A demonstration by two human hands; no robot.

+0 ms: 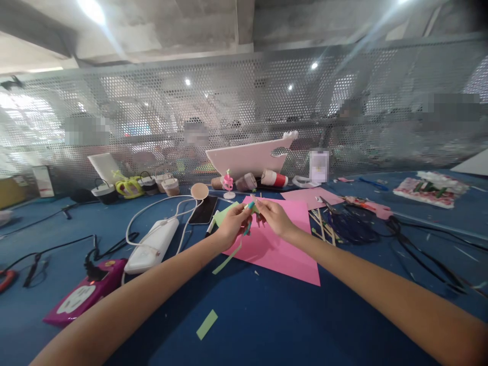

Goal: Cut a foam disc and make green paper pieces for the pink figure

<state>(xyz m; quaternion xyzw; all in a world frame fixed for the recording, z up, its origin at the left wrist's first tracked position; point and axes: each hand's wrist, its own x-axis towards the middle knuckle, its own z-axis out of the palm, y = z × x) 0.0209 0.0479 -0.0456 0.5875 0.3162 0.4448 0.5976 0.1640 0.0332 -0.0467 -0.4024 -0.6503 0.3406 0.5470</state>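
One left hand (232,223), frame centre, closed on a teal item (250,205); one right hand (276,216) curled in beside it, its grip impossible to tell. Both over a smooth pink sheet (285,254), near edge slanting through lower centre; blue tabletop (259,325) runs thence to bottom of frame. Two loose green paper pieces, lower centre-left: narrow curved strip (227,260), flat rectangle (207,324). One perforated screen (152,124) spans upper frame.
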